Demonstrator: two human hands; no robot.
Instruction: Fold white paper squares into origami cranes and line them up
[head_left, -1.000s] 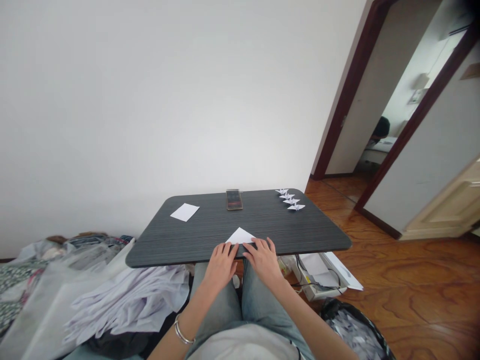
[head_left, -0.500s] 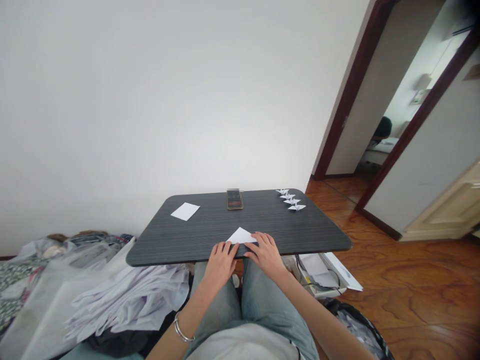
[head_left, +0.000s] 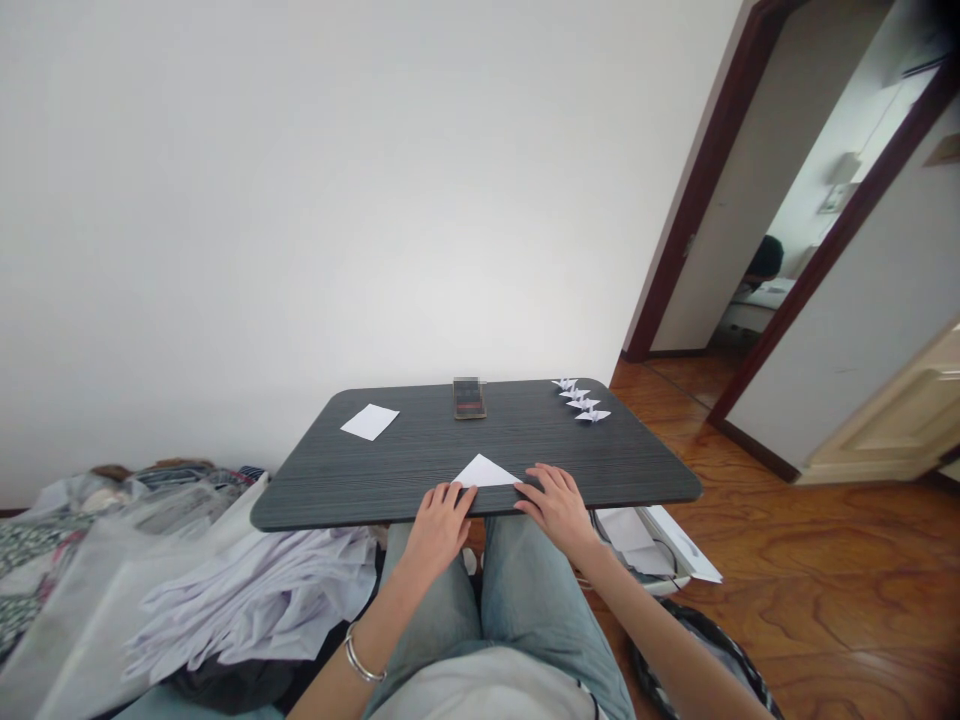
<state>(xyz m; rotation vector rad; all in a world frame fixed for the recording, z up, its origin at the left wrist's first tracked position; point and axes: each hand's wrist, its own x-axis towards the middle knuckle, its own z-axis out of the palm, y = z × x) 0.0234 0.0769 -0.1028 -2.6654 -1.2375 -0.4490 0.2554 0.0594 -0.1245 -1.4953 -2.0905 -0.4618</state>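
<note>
White paper triangle (head_left: pixel 486 473) lies on the dark tabletop (head_left: pixel 360 490) between the left hand (head_left: pixel 442 527) and the right hand (head_left: pixel 553 508), set apart, each open at one corner.

And there it is, a plain white wall (head_left: pixel 300 200) dominating the view, a dark grey wood-grain table (head_left: pixel 615 460) set against it, glossy orange-brown wooden flooring (head_left: pixel 840 570) spread out rightward, and a dark-framed doorway (head_left: pixel 709 180) seen beyond!
</note>
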